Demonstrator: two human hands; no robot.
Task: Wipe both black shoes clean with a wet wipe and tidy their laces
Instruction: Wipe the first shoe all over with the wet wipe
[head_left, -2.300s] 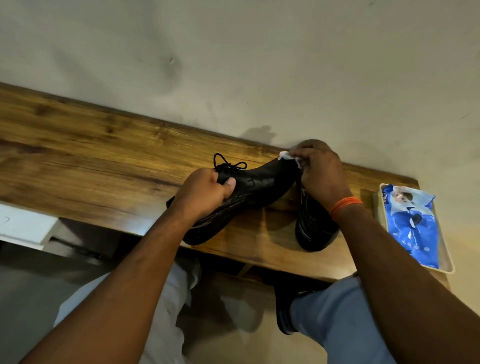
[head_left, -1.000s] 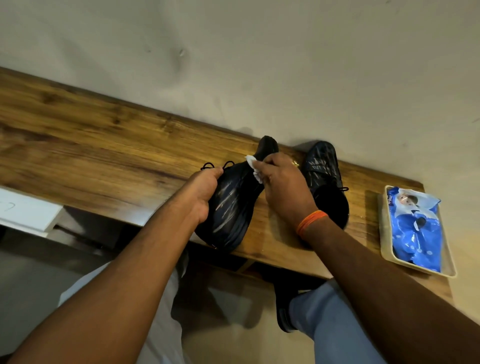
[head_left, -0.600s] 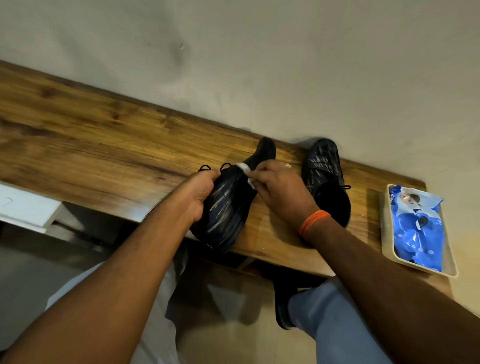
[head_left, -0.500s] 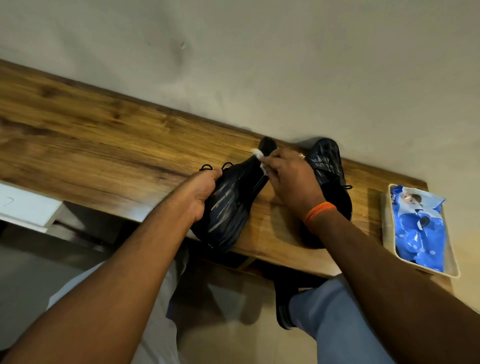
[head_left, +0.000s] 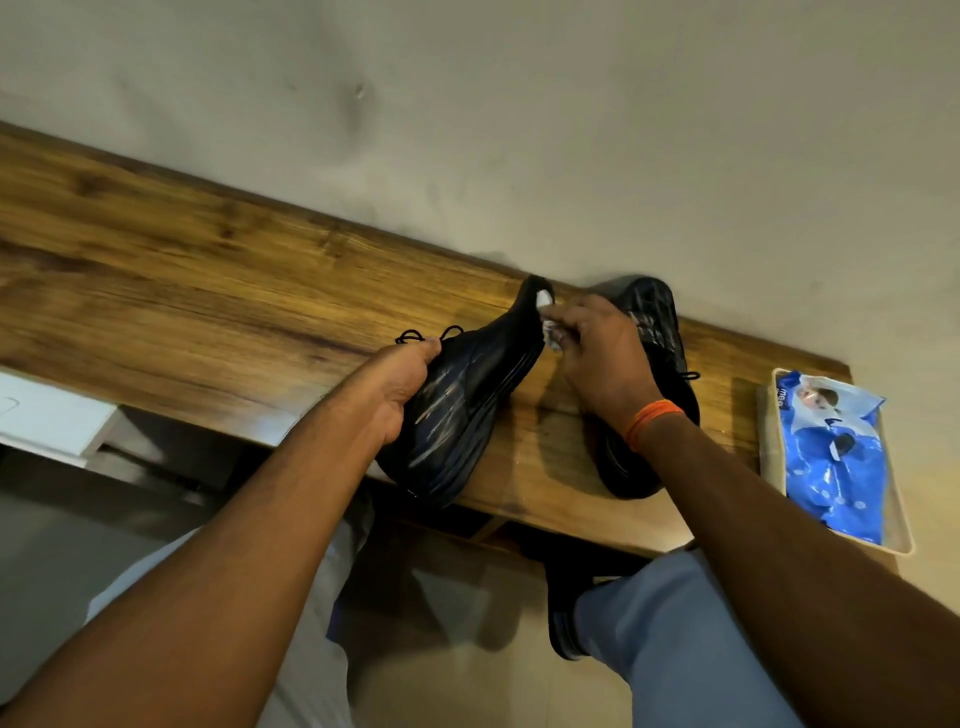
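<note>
My left hand (head_left: 402, 387) grips a black shoe (head_left: 467, 410) turned so its grooved sole faces me, the toe tilted up toward the wall. Its black laces (head_left: 426, 334) stick out just above my fingers. My right hand (head_left: 597, 353) pinches a crumpled white wet wipe (head_left: 546, 317) against the sole's edge near the toe. The second black shoe (head_left: 654, 364) stands on the wooden shelf (head_left: 208, 312) just behind my right hand and wrist, which hide part of it.
A beige tray (head_left: 901, 525) holding a blue wet-wipe pack (head_left: 831, 457) sits at the shelf's right end. The wall rises directly behind the shelf. A white block (head_left: 47, 415) lies below the shelf's left front edge. My knees are under the shelf.
The held shoe was turned from its side to sole-up about two seconds ago. Since then my right hand has rubbed the wipe along the sole's edge, sliding up toward the toe.
</note>
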